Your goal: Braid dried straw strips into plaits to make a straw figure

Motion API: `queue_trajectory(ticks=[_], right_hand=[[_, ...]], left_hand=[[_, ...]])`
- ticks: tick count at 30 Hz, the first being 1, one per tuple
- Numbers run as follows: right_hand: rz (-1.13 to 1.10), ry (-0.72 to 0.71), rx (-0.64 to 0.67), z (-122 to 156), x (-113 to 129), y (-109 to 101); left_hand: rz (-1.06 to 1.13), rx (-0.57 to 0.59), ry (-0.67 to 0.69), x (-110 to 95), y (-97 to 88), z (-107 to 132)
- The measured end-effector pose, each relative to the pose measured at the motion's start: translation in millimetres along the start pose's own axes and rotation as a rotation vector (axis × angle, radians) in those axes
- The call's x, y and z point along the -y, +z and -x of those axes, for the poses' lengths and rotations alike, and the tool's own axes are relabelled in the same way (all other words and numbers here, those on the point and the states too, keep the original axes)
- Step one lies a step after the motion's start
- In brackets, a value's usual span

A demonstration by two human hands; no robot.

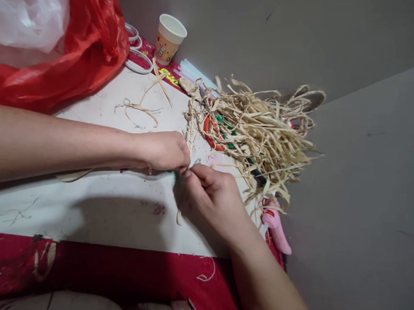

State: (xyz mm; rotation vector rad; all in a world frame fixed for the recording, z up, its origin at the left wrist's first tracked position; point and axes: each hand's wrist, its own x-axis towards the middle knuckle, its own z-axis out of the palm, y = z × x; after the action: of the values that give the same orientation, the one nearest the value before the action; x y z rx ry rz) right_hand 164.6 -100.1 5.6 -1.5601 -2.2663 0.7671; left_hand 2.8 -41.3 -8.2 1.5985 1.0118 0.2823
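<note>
My left hand (165, 150) rests on the white table top (119, 215), fingers pinched together at the near end of a braided straw strand (191, 121). My right hand (213, 193) meets it from the right, fingers closed and pinching the same end of the strand. The braid runs away from my hands toward a loose heap of dry straw strips (261, 130). Exactly how the fingertips grip is partly hidden where the two hands touch.
Scissors with red and green handles (217, 133) lie under the straw heap. A paper cup (168, 38) stands at the back by white rings (137, 57). A red plastic bag (59, 47) fills the left. A pink object (276, 227) sits at the right table edge, against grey walls.
</note>
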Motion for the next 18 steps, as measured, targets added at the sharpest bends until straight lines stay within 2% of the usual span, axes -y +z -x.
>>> queue_trajectory(ticks=[2,6,10,12,15,16,18], right_hand=[[0.085,-0.006,-0.003,1,1,8],[0.394,-0.005,-0.013,3,4,18],[0.58,-0.076,-0.009,6,9,21],[0.534,-0.107,0.05,9,13,18],[0.234,-0.14,0.175,14,17,4],[0.106,-0.135,0.149,15,17,-1],[-0.08,-0.083,-0.081,13,13,-11]], left_hand=[[0.037,-0.021,-0.011,0,2.1,1],[0.148,-0.017,-0.031,1,5.4,3],[0.201,-0.008,-0.047,1,7.1,4],[0.222,0.001,-0.061,0,6.4,4],[0.292,0.062,-0.096,-3,3.5,4],[0.32,0.086,-0.1,-4,2.3,4],[0.356,0.127,-0.1,-6,0.3,4]])
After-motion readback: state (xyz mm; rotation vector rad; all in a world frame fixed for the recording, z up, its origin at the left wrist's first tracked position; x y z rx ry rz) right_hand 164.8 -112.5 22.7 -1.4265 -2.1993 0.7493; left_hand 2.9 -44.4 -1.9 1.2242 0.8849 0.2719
